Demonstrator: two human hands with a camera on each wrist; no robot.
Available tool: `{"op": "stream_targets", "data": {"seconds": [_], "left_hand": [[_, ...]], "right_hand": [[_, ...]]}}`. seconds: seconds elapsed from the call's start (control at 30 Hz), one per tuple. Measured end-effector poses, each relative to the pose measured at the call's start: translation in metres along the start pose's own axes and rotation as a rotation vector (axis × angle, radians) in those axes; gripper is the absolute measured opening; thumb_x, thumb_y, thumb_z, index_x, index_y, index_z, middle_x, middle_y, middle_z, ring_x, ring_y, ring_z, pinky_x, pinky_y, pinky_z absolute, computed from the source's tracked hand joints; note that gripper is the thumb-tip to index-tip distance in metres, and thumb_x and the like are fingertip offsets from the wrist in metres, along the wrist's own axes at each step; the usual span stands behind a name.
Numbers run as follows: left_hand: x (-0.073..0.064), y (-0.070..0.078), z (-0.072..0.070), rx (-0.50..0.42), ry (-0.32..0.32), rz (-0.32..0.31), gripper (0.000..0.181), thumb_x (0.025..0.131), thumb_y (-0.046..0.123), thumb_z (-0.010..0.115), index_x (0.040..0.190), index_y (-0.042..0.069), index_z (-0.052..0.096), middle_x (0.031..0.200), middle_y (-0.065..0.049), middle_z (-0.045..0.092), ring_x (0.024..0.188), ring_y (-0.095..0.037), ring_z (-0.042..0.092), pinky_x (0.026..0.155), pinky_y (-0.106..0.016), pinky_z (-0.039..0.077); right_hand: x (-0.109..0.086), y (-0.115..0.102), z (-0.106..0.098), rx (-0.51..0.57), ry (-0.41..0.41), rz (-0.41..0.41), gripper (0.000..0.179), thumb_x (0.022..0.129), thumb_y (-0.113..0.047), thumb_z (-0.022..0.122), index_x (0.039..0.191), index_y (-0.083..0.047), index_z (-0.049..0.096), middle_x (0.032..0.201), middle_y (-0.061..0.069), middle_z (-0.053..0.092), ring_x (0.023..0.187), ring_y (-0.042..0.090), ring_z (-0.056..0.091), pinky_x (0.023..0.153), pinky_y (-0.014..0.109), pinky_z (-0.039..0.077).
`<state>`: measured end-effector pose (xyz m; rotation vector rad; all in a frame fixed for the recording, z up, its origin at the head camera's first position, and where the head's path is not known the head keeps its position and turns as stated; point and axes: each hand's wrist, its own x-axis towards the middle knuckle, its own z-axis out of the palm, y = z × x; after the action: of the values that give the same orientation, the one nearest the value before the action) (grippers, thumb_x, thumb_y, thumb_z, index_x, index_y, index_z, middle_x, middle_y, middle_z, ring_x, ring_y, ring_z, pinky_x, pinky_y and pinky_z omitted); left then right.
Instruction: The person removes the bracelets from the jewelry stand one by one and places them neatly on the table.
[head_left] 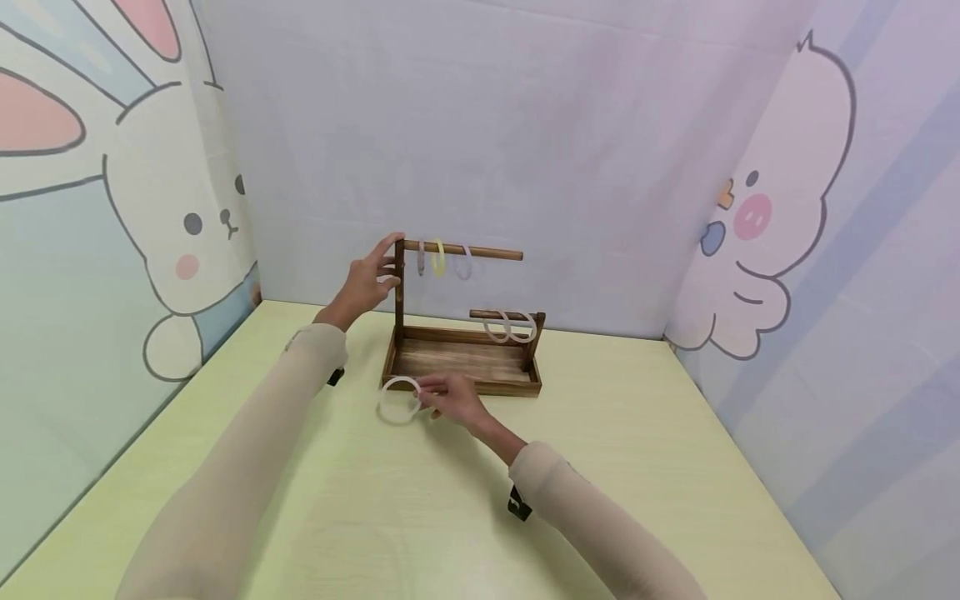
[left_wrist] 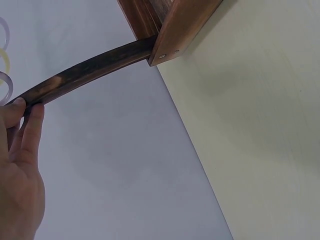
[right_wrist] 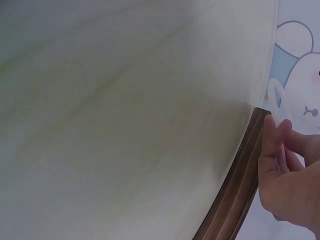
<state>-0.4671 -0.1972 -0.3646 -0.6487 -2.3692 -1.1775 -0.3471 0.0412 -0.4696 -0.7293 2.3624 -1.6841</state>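
My left hand (head_left: 363, 287) grips the tall post (head_left: 399, 296) of a dark wooden bangle stand near its top. In the left wrist view, thumb and fingers pinch that post (left_wrist: 90, 70). My right hand (head_left: 456, 402) holds a white bangle (head_left: 401, 379) between thumb and fingertips, in front of the stand's tray (head_left: 457, 360). The right wrist view shows this bangle (right_wrist: 272, 95) edge-on above the fingertips. From the upper bar (head_left: 495, 252) hang a pinkish bangle (head_left: 422, 260), a yellow bangle (head_left: 434, 262) and a pale purple bangle (head_left: 469, 265). Whitish bangles (head_left: 534, 329) hang on the lower bar.
The stand is on a pale yellow-green table (head_left: 622, 433), close to the back curtain (head_left: 600, 167). Side curtains with a cartoon rabbit (head_left: 172, 217) on the left and a cartoon chick (head_left: 802, 150) on the right enclose the table.
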Motion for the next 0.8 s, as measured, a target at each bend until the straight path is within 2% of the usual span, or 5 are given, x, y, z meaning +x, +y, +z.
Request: {"op": "stream_targets", "data": {"seconds": [0.17, 0.37, 0.63, 0.8], "left_hand": [[0.0, -0.001, 0.0, -0.002, 0.004, 0.013, 0.092, 0.095, -0.012, 0.066, 0.162, 0.039, 0.029, 0.141, -0.027, 0.06, 0.125, -0.04, 0.065, 0.095, -0.054, 0.058], [0.0, -0.002, 0.0, -0.001, 0.008, 0.012, 0.092, 0.096, -0.011, 0.066, 0.162, 0.041, 0.029, 0.141, -0.027, 0.06, 0.125, -0.038, 0.065, 0.096, -0.053, 0.058], [0.001, 0.0, 0.002, -0.001, 0.004, 0.009, 0.093, 0.096, -0.012, 0.066, 0.163, 0.04, 0.028, 0.142, -0.027, 0.059, 0.126, -0.04, 0.064, 0.096, -0.054, 0.057], [-0.001, -0.002, 0.001, -0.002, 0.006, 0.004, 0.093, 0.096, -0.012, 0.066, 0.163, 0.04, 0.028, 0.142, -0.027, 0.059, 0.125, -0.039, 0.065, 0.097, -0.053, 0.057]], "right_hand": [[0.001, 0.003, 0.006, -0.021, 0.005, -0.013, 0.024, 0.097, 0.004, 0.069, 0.12, 0.012, 0.072, 0.106, 0.027, 0.075, 0.09, 0.042, 0.076, 0.059, 0.03, 0.063], [0.003, 0.004, 0.012, -0.084, 0.016, -0.023, 0.021, 0.096, 0.005, 0.071, 0.116, 0.01, 0.074, 0.101, 0.024, 0.077, 0.087, 0.037, 0.077, 0.06, 0.035, 0.064], [0.004, 0.002, 0.016, -0.192, 0.033, -0.022, 0.019, 0.095, 0.006, 0.07, 0.113, 0.011, 0.074, 0.098, 0.022, 0.077, 0.083, 0.034, 0.078, 0.057, 0.031, 0.063], [0.005, 0.001, 0.019, -0.213, 0.046, -0.045, 0.017, 0.095, 0.006, 0.071, 0.111, 0.011, 0.075, 0.096, 0.022, 0.077, 0.08, 0.033, 0.078, 0.056, 0.031, 0.062]]}}
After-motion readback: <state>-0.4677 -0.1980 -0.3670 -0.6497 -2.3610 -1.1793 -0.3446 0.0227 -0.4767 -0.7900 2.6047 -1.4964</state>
